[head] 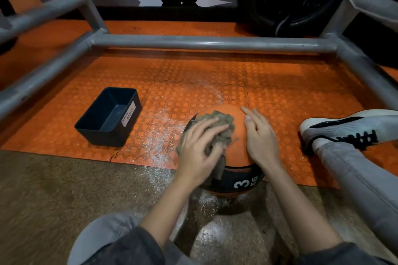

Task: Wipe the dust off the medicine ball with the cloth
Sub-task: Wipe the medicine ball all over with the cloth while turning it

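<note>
Your left hand (pixel 198 148): it lies on the upper left side of the ball, fingers curled over a crumpled olive-brown cloth (pixel 224 122) and gripping it, thumb tucked against the fabric.
Your right hand (pixel 260 140): it rests flat on the ball's upper right side, fingers straight and slightly spread, holding nothing.
Cloth: it is bunched on top of the ball, with one end hanging down over the black band beneath your left palm.
Ball: the round orange rubber medicine ball with a black band marked "3 KG" (pixel 237 133) sits on the floor between your forearms, at the near edge of the mat.
Dust: white powder (pixel 157 142) is scattered on the floor just left of the ball and in front of it.
Bin: a black rectangular plastic tub labelled "WASTE BASKET" (pixel 109 116) stands to the left, apart from the ball.
Floor: an orange studded rubber mat (pixel 215 79) meets speckled brown flooring (pixel 53 189) at the ball.
Frame: grey metal tubes (pixel 204 42) cross over the mat beyond the ball.
Your right leg: a grey trouser leg ends in a white and black trainer (pixel 349 127) on the mat, right of the ball.
</note>
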{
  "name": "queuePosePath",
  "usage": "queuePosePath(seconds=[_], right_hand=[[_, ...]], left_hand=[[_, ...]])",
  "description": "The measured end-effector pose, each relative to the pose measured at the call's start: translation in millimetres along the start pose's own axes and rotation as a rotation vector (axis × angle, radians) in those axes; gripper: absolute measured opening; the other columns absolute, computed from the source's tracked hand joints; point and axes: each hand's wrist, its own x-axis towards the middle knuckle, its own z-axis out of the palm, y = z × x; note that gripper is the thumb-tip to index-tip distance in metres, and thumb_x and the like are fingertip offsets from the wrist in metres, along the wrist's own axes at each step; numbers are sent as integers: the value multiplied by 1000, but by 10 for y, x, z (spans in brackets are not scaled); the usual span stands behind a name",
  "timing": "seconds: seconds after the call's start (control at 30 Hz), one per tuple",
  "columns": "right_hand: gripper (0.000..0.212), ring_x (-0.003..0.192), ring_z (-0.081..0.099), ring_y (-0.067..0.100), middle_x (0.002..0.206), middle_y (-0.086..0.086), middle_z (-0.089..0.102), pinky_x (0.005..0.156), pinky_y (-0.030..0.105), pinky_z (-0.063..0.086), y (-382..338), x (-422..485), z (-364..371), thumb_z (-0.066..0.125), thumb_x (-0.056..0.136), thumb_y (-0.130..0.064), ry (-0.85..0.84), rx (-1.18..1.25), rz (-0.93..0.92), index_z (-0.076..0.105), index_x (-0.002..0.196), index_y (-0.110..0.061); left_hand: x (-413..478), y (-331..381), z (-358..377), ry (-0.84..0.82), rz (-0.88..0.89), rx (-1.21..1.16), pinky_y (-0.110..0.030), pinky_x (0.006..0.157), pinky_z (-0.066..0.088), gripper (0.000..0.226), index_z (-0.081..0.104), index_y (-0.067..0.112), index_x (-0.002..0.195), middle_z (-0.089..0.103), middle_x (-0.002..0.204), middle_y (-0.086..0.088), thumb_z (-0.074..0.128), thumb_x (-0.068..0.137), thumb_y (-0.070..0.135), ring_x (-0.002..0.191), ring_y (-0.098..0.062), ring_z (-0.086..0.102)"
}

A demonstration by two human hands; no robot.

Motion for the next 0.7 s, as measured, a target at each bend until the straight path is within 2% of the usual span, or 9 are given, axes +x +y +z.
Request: queuePosePath(seconds=[0.1, 0.17, 0.23, 0.3, 0.33, 0.4, 0.47, 0.6, 0.7], right_hand=[[41, 141, 26, 21, 150, -7, 37, 114, 49, 20, -25, -131, 12, 31, 98, -47, 30, 23, -29, 49, 134, -40], [45, 140, 27, 21, 149, -8, 38, 113, 50, 21, -57, -257, 38, 29, 95, -51, 62, 15, -44, 50, 133, -40], [56, 139, 28, 22, 147, -8, 40, 112, 52, 23, -90, -390, 81, 22, 88, -58, 110, 4, -88, 52, 132, -40], [60, 139, 29, 23, 147, -8, 41, 111, 53, 24, -80, -462, 111, 18, 86, -60, 132, -14, -109, 52, 131, -41], [59, 138, 30, 22, 147, -8, 41, 110, 54, 24, -77, -459, 105, 19, 86, -59, 128, -15, -102, 52, 131, -41], [50, 138, 31, 20, 147, -7, 41, 109, 53, 26, -69, -373, 78, 26, 91, -54, 101, 3, -77, 51, 132, -41], [39, 136, 34, 17, 145, -5, 44, 109, 52, 29, -32, -255, 52, 34, 98, -43, 71, 35, -90, 52, 132, -39], [33, 134, 38, 16, 142, -5, 48, 109, 47, 31, 21, -149, 40, 38, 100, -36, 39, 74, -121, 56, 128, -38], [35, 135, 36, 17, 143, -9, 47, 111, 45, 27, 13, -167, 42, 37, 98, -43, 39, 53, -125, 55, 128, -40]], left_hand=[[316, -90, -123, -12, -299, -226, -28, 96, 43, 27, 59, 32, 114, 59, 122, 8, 49, 91, 21, 111, -8, 53], [556, -198, -230, -47, -578, -386, -19, 70, 50, 21, 63, 24, 109, 64, 105, -1, 50, 94, 14, 82, -6, 61], [643, -279, -292, -73, -732, -421, -16, 51, 45, 21, 63, 13, 111, 64, 84, -2, 48, 96, 14, 56, -1, 58], [559, -277, -279, -20, -693, -396, -15, 53, 44, 23, 62, 10, 115, 62, 80, 6, 48, 96, 12, 53, 7, 56], [466, -247, -262, 24, -626, -384, -15, 62, 46, 23, 63, 13, 114, 63, 84, 8, 49, 96, 12, 62, 9, 58], [253, -176, -223, 83, -434, -335, -21, 86, 46, 22, 63, 25, 110, 65, 104, 10, 51, 93, 20, 97, 3, 59], [46, -64, -144, 77, -242, -168, -24, 100, 36, 25, 60, 37, 109, 57, 121, 16, 49, 86, 37, 118, -4, 47], [-122, 122, -34, 45, -28, 54, -39, 104, 30, 30, 63, 37, 112, 55, 127, 14, 49, 86, 40, 124, -13, 43], [123, 27, -117, -1, -89, -54, -30, 101, 34, 27, 66, 33, 106, 58, 121, 15, 49, 86, 36, 119, -10, 48]])
